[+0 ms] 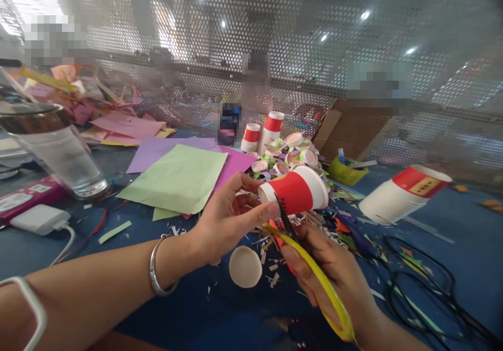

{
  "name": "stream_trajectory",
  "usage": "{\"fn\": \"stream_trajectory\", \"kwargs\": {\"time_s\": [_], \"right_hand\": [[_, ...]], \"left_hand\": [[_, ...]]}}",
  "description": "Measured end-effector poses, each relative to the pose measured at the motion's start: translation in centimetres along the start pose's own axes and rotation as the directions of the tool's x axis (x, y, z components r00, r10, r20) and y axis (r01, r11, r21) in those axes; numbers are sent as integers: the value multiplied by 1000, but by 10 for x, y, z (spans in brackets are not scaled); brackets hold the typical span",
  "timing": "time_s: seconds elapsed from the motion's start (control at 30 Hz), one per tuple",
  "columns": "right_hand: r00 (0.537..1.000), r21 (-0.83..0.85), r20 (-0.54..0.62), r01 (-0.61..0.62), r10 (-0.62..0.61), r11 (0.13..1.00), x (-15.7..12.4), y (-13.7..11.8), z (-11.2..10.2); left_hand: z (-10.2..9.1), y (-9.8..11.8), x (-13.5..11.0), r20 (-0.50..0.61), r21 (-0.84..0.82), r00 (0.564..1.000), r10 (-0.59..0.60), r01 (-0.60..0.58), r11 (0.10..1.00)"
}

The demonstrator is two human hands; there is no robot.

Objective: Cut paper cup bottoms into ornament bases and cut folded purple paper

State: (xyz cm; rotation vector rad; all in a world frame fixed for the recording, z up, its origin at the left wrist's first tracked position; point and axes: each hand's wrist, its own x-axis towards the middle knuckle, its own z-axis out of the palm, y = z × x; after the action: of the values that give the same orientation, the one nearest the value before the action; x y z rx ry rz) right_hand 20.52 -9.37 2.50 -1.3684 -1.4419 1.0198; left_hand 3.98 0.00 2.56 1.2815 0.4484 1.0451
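My left hand is closed around the base end of a red and white paper cup, which lies tilted on its side in the air. In my right hand is a pair of scissors with yellow handles, my fingers through the loops. Its dark blades point up and touch or overlap the cup's side near my left thumb; I cannot tell whether they cut into it. Below the hands, a round white paper disc with a raised rim lies on the blue table among paper scraps.
Behind the cup sits a heap of cut cup bottoms, with stacked cups beyond. Green paper sheets lie left, near a glass of water. On the right are another cup stack, a glue gun and black cable.
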Motion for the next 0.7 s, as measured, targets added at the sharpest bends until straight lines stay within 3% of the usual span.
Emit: {"fn": "stream_trajectory", "kwargs": {"time_s": [0.2,0.7], "right_hand": [[992,-100,103,83,-73,991,1,12,-8],[998,-186,19,70,-67,980,-5,8,-5]], "left_hand": [[-4,0,-4,32,209,974,224,-226,951],[2,-4,-10,65,246,972,224,-233,941]]}}
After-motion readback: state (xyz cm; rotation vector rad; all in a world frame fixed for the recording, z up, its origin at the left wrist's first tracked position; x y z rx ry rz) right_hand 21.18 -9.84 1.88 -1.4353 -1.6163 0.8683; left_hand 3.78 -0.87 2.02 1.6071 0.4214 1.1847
